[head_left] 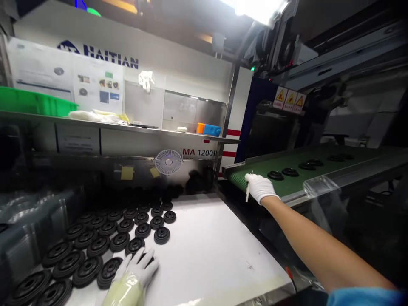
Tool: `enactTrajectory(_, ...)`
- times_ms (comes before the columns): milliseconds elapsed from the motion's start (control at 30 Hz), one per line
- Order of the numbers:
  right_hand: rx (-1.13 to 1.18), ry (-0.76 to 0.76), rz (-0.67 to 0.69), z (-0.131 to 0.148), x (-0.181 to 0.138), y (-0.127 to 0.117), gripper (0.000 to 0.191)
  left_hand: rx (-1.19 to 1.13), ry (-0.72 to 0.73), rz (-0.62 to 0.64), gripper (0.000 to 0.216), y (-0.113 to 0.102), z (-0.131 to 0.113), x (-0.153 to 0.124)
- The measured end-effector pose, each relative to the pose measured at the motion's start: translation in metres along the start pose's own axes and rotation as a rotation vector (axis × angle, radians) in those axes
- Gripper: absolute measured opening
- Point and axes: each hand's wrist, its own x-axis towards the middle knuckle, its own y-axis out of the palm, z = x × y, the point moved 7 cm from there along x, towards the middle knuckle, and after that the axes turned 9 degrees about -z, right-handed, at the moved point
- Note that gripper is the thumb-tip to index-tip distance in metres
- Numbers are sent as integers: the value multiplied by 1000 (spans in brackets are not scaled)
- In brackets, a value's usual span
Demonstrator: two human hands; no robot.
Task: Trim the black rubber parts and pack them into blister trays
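Observation:
My left hand (pixel 137 267), in a white glove with a yellowish cuff, lies low over the white table with its fingers spread. Its fingertips rest at a black ringed wheel (pixel 148 258), which they partly cover. Rows of similar black wheels (pixel 98 245) lie flat to its left and beyond it. My right hand (pixel 260 187), also gloved in white, is closed around a slim pale stick-like tool (pixel 247 193) whose exact kind I cannot make out. That hand hovers at the near end of a green conveyor belt (pixel 255 168), close to a black wheel (pixel 275 175).
More black wheels (pixel 307 165) lie along the belt. Clear plastic (pixel 320 187) hangs on its side rail. Behind the white table (pixel 204 242) are a small fan (pixel 168 162) and a metal shelf (pixel 172 132) with a green bin (pixel 35 102). Dark translucent crates (pixel 32 229) stand at left.

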Motion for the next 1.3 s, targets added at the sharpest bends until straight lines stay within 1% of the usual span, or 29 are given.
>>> enactTrajectory(67,9,24,-15,-3,6,-5,12,8,2,-8,44,-2,3,11)
enactTrajectory(133,46,45,-36,0,4,-12,14,-3,13,-16,40,-3,3,21)
enactTrajectory(200,120,50,-40,13,-9,-16,17,-14,10,-6,36,-3,-1,28)
enactTrajectory(233,171,40,-27,25,-21,-16,17,-15,1,2,34,-3,-3,31)
enactTrajectory(300,290,-8,33,58,-54,-12,17,-15,-24,10,30,-6,-8,36)
enactTrajectory(400,447,-121,169,120,-119,-7,13,-51,-49,29,24,-12,-13,45)
enactTrajectory(467,557,-190,239,157,-162,-8,16,-83,-57,49,21,-13,-13,53)
enactTrajectory(500,662,-192,273,172,-180,-9,17,-93,-68,56,21,-13,-11,56)
enactTrajectory(567,861,-101,346,189,-209,-7,21,-109,-97,54,22,-16,-8,60)
enactTrajectory(633,1027,31,414,197,-228,0,20,-111,-127,34,28,-23,-11,57)
enactTrajectory(667,1099,99,433,199,-234,4,19,-180,-169,8,31,-28,-15,52)
enactTrajectory(700,1167,159,446,200,-239,8,19,-329,-235,-12,34,-33,-20,44)
enactTrajectory(733,1235,215,455,201,-243,11,19,-566,-333,-15,36,-35,-28,35)
enactTrajectory(767,1303,261,470,203,-246,14,20,-875,-462,-5,37,-33,-36,23)
enactTrajectory(833,1398,306,514,210,-251,18,21,-1525,-758,125,47,-19,-63,-3)
enactTrajectory(867,1403,294,542,215,-254,19,20,-1764,-893,187,53,-12,-77,-14)
enactTrajectory(900,1376,265,565,221,-256,18,19,-1947,-1020,243,55,-7,-87,-25)
enactTrajectory(933,1324,226,580,226,-257,17,17,-2075,-1120,282,55,-2,-94,-33)
enactTrajectory(1000,1217,126,601,235,-258,11,12,-2213,-1227,328,50,1,-97,-44)
enactTrajectory(1067,1172,66,592,239,-256,2,15,-2261,-1259,362,48,0,-92,-49)
enactTrajectory(1100,1180,72,589,238,-255,-2,20,-2270,-1252,373,47,-2,-89,-50)
enactTrajectory(1133,1204,105,590,236,-255,-5,23,-2276,-1258,363,45,-4,-85,-52)
enactTrajectory(1200,1295,244,600,226,-255,-7,24,-2267,-1354,336,41,-5,-78,-57)
enactTrajectory(1233,1364,324,620,221,-256,-6,23,-2249,-1438,296,43,-4,-73,-60)
enactTrajectory(1300,1494,467,668,212,-261,-2,26,-2226,-1612,163,48,-1,-62,-66)
